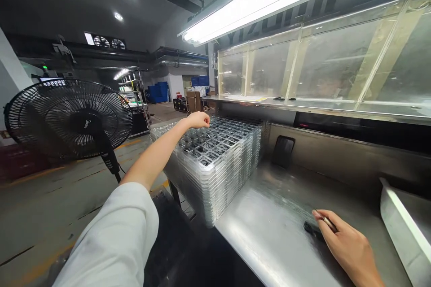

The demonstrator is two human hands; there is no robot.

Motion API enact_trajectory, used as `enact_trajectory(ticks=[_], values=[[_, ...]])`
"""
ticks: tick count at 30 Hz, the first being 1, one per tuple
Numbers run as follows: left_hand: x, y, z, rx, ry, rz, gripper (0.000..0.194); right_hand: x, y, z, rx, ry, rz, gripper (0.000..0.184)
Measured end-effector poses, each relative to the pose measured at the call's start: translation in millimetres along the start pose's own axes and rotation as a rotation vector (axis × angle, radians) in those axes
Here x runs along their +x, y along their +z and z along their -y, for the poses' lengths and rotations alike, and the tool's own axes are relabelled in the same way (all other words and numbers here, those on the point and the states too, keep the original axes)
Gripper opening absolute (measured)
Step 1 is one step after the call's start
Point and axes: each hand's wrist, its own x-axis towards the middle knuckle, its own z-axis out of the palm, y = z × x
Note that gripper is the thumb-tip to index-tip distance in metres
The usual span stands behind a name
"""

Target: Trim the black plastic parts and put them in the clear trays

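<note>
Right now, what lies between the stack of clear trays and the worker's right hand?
The head view shows shiny metal worktop between the tray stack and the right hand, with a small black item close to the hand.

Glossy, see-through plastic trays (232, 170) rise at the left edge of the smooth, shiny metal bench (259, 224), while the sleeve (111, 237) outside that edge is matt cloth.

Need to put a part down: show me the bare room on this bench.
The bench shows bare between the tray stack and the right hand. Crowded: left, at the stack; right, around that hand, the black piece and white bin.
</note>
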Motion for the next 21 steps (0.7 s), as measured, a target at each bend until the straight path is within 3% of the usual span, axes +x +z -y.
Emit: enact_trajectory(ticks=[6, 13, 21], values=[[5.1, 15.0, -1.8, -0.001, -0.01, 0.089, 0.019, 0.2, -1.3, 0.5, -0.008, -0.01, -0.007, 0.047], [-1.0, 14.2, 1.8, -0.104, 0.044, 0.118, 0.023, -0.9, -2.1, 2.9, -0.005, -0.041, -0.001, 0.044], [11.4, 13.5, -3.5, -0.073, 0.006, -0.045, 0.025, -1.0, -1.5, 0.8, 0.015, -0.06, -0.013, 0.044]])
